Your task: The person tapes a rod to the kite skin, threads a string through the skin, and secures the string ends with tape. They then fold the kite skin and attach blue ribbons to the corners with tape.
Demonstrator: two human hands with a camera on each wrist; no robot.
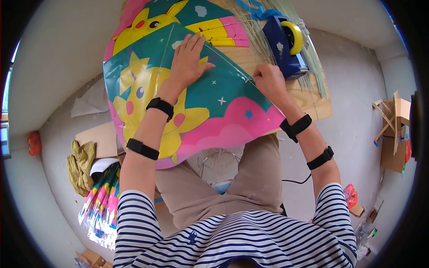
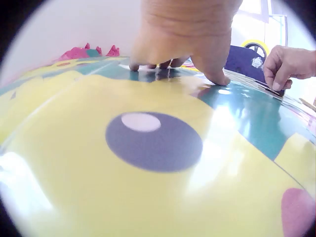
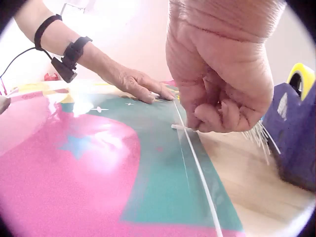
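Observation:
A glossy kite (image 1: 246,120) printed with a yellow cartoon figure on green and pink lies over the table and hangs past its near edge. My left hand (image 1: 187,60) rests on its upper part, fingers spread and fingertips touching the sheet. A thin white rod (image 3: 200,170) runs along the kite's right edge. At this edge my right hand (image 1: 270,80) has its fingers curled, and thumb and fingertips pinch a short white stick (image 3: 177,127) lying across the rod. Most of that stick is hidden by the fingers in the right wrist view.
A blue tape dispenser (image 1: 279,44) with a yellow roll (image 1: 292,38) stands just beyond my right hand. Thin pale sticks (image 1: 250,33) lie around it on the wooden table (image 1: 322,107). Another printed kite (image 1: 228,31) lies underneath. Folded kites (image 1: 103,201) and an olive cloth (image 1: 80,167) are at left.

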